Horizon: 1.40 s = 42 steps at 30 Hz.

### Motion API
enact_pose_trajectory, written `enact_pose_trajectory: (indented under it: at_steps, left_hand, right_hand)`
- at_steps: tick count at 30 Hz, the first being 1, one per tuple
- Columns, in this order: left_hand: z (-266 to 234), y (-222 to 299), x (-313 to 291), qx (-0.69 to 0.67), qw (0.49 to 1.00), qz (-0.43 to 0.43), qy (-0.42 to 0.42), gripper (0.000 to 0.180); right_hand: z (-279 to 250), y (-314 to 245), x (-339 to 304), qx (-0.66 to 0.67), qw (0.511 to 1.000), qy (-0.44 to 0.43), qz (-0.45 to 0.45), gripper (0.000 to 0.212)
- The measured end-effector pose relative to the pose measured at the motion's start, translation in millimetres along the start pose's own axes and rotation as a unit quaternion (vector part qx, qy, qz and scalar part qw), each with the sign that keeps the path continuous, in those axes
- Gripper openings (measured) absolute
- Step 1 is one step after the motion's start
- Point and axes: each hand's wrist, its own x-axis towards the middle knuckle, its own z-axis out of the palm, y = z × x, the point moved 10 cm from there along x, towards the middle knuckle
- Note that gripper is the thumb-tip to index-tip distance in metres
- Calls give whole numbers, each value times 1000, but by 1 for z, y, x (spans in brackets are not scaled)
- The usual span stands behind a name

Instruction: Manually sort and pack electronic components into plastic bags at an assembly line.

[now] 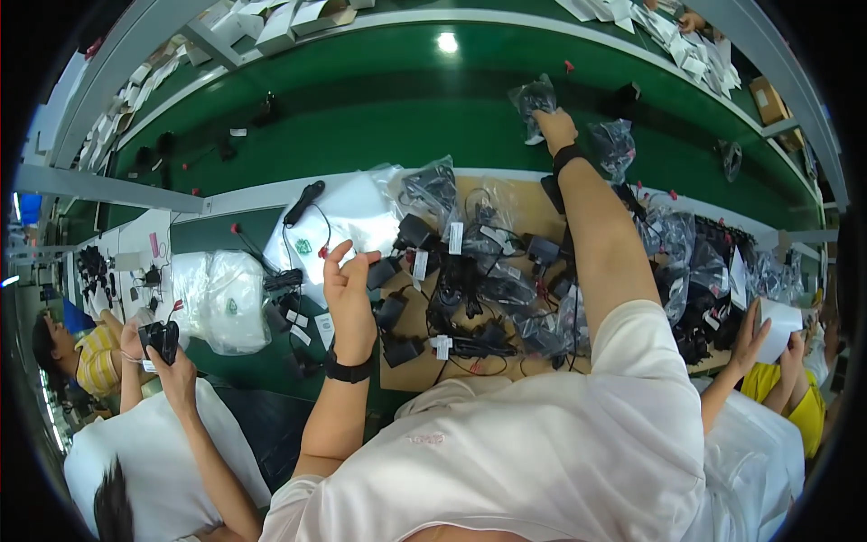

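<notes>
Along the far side of my worktop runs a wide green belt (379,117), the largest thing before me. Nearer lies a brown cardboard sheet (397,369), mostly hidden under a jumble of adapters, cords and clear bags. Well to its left sits a thick stack of clear plastic (219,303).

My left hand (349,298) is raised by the left side of the jumble, fingers half bent, with nothing in it that I can see. My right hand (555,129) reaches out over the belt, closed on a dark bagged piece (533,95) — whether that rests on the belt or hangs just above it, I cannot tell.

Another bagged piece (614,144) lies to the right of it, and a smaller bag (730,158) farther right. As I judge it, the bagging is done for these, but much is left: dark adapters (418,230) lie bare near my left hand — some with little white tags (456,238) beside them.
</notes>
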Motion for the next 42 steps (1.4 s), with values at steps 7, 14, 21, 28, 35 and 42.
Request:
enact_pose_trajectory:
  at_steps: [7, 14, 21, 28, 35, 42]
  left_hand:
    - [59, 59, -36, 115, 973, 157, -125, 36]
    - [221, 240, -272, 46, 675, 493, -547, 38]
    - [190, 225, -283, 26, 603, 586, -541, 36]
    - [160, 133, -146, 418, 712, 435, -360, 74]
    - [56, 54, -79, 376, 903, 171, -118, 67]
    - [118, 3, -57, 28, 958, -170, -229, 45]
  right_hand:
    - [-103, -52, -119, -9, 980, 51, -193, 62]
    - [-138, -34, -273, 55, 977, -97, -180, 43]
    - [-219, -21, -219, 168, 978, -63, -107, 46]
    - [-220, 85, 13, 219, 971, 32, 93, 58]
    - [-191, 125, 171, 182, 980, 83, 3, 42]
    - [-223, -83, -28, 333, 919, -148, -148, 18]
